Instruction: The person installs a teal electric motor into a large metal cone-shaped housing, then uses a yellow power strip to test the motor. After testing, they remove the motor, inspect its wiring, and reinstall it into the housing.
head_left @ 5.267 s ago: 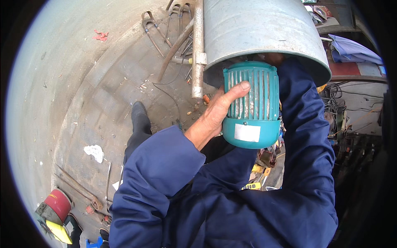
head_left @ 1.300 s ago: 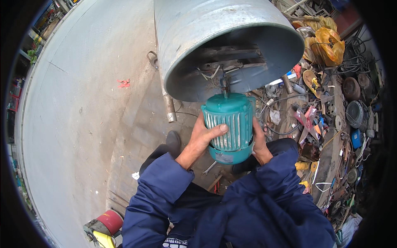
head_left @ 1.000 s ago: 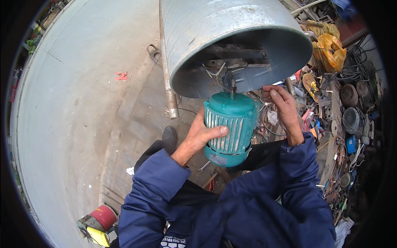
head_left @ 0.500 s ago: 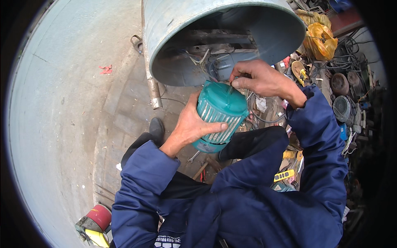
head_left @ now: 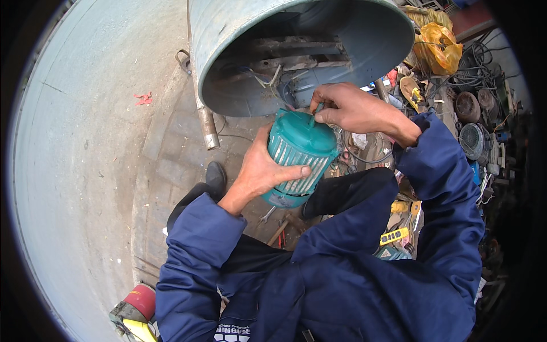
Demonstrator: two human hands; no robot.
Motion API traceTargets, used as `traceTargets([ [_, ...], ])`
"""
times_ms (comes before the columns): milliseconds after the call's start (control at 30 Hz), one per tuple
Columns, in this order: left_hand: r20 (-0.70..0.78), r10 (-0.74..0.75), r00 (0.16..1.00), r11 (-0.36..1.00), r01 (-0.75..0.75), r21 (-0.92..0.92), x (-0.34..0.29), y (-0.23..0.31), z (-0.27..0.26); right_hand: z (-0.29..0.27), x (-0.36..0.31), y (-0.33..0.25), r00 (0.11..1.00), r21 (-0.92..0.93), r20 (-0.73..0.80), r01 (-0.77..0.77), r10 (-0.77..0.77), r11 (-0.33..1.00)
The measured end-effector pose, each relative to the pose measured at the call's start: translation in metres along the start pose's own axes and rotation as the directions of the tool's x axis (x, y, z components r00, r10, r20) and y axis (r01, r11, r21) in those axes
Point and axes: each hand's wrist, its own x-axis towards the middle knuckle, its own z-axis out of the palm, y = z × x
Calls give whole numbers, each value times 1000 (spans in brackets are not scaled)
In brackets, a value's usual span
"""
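Observation:
A teal electric motor (head_left: 301, 142) with a ribbed body is tilted in front of me, above my lap. My left hand (head_left: 257, 170) grips its left side, with the thumb lying across the ribs. At the smooth top end cap my right hand (head_left: 362, 113) is closed in a pinch, thumb against bent fingers. Under those fingertips a short, thin stub (head_left: 311, 121) stands up from the cap. The fingers partly cover it, so I cannot tell whether it is a shaft or a bolt.
A large grey-blue drum (head_left: 228, 54) opens toward me just beyond the motor, with loose wires inside. Left of it leans a metal pipe (head_left: 206, 122). Cables, parts and an orange plastic bag (head_left: 441, 50) crowd the right. A wrench (head_left: 268, 214) lies below the motor.
The view has shifted slightly. My right fingers have turned a little around the stub, staying at the cap. My left hand keeps its hold on the motor.

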Motion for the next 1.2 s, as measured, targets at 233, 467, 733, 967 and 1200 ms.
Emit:
traceTargets([
  [233, 38, -42, 998, 993, 46, -113, -2, 9, -1, -16, 3, 6, 983, 274, 177, 5, -55, 962],
  [467, 2, -22, 1000, 999, 22, -45, -2, 10, -4, -6, 10, -10, 994, -97, 96, -43, 52, 994],
  [733, 5, -25, 1000, 998, 25, -62, -2, 12, -4, 11, 8, -9, 980, -8, -191, 55, -55, 998],
  [967, -13, -24, 1000, 1000, 24, -21, -2, 6, -2, -12, 13, -18, 986, -354, 118, -68, 117, 933],
  [1200, 8, -29, 1000, 1000, 29, 0, -2, 8, -6, -8, 8, -14, 999, -20, 43, -31, 31, 999],
])
